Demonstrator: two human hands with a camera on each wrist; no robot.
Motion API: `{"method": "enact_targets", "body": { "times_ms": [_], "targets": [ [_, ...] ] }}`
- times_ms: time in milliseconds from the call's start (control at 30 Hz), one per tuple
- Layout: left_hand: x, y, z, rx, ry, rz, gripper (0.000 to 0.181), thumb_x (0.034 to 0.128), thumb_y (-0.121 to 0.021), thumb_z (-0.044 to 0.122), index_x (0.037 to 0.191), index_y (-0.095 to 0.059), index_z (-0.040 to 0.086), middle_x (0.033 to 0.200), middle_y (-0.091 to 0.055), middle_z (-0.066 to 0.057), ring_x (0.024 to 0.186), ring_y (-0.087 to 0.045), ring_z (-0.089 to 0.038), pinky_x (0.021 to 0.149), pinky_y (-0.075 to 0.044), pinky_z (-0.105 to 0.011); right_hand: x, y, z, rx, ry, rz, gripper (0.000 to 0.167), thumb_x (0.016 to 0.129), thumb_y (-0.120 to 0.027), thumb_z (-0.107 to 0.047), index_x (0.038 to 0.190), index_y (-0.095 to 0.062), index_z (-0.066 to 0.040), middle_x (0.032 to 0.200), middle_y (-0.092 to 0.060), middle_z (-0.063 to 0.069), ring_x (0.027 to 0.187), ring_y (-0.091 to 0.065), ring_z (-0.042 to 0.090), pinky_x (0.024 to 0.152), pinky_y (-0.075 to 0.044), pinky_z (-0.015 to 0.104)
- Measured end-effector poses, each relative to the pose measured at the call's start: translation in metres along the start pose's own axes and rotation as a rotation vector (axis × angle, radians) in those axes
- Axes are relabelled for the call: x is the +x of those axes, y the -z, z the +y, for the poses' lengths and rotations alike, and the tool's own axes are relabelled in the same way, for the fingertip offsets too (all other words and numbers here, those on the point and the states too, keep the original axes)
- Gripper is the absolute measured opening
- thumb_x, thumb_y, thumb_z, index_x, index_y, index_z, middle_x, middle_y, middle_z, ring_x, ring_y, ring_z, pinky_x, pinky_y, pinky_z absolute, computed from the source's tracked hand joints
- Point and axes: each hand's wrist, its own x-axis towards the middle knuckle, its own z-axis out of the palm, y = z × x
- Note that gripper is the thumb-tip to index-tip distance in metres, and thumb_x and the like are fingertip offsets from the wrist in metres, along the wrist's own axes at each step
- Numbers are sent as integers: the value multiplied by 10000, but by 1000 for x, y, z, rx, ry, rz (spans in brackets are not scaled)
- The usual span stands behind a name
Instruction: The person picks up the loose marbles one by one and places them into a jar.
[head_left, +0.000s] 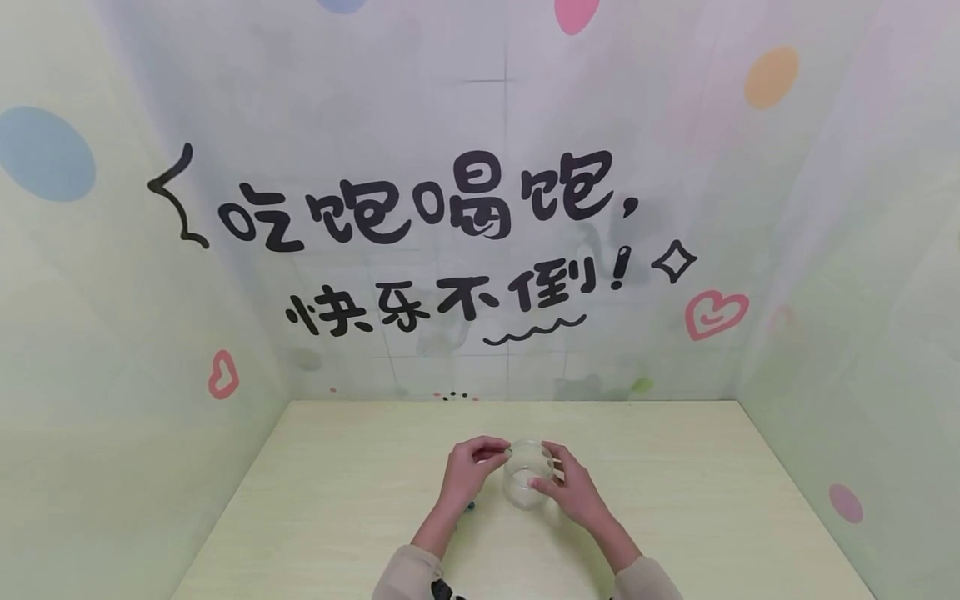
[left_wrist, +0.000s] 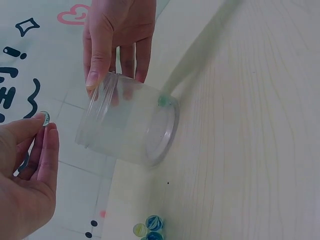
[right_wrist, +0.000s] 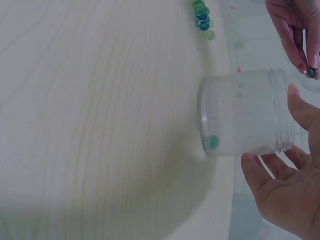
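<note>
A clear plastic jar (head_left: 527, 479) stands on the table, a green marble (right_wrist: 213, 142) lying at its bottom. My right hand (head_left: 573, 492) holds the jar near its rim, thumb on one side and fingers on the other. Beside the jar's mouth, my left hand (head_left: 468, 475) pinches a marble (left_wrist: 45, 118) between thumb and fingertips, outside the jar. In the right wrist view that pinched marble (right_wrist: 311, 72) looks dark.
Several blue, green and yellowish marbles (right_wrist: 202, 20) lie together on the table (head_left: 337, 500), partly hidden by my left arm in the head view. Printed walls (head_left: 480, 367) stand behind and at both sides of the table.
</note>
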Motion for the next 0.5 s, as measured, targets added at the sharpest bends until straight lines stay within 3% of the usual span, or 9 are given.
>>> {"method": "enact_targets", "body": {
  "times_ms": [500],
  "targets": [
    [4, -3, -2, -7, -30, -19, 169, 901, -718, 105, 1053, -736, 32, 1043, -745, -152, 972, -711, -266, 836, -591, -259, 0, 0, -2, 6, 1, -7, 626, 899, -728, -113, 1420, -423, 53, 1401, -517, 291, 1267, -523, 484, 1045, -482, 577]
  ]
}}
